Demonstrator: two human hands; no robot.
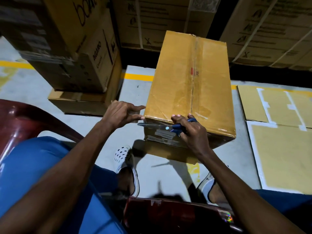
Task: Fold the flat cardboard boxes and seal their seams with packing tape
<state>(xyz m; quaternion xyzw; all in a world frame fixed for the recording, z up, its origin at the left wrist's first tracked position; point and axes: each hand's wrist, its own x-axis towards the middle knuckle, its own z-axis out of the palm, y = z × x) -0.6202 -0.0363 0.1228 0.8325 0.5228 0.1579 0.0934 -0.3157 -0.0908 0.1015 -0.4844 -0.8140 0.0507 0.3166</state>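
Tight spot between boxes
Stacked boxes [76,53] block the left and far sides; bare floor [133,88] lies left of the box [189,85].

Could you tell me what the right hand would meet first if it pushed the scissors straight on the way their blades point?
Most likely the strip of tape pinched by the left hand: the scissors in the right hand point leftward along the box edge, tips just below that hand. Depth is unclear.

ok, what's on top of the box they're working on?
Clear packing tape runs along the centre seam of the folded box, with a small red mark beside it. The right hand, holding blue scissors, rests its fingertips on the near edge. Contents are hidden; flaps are closed.
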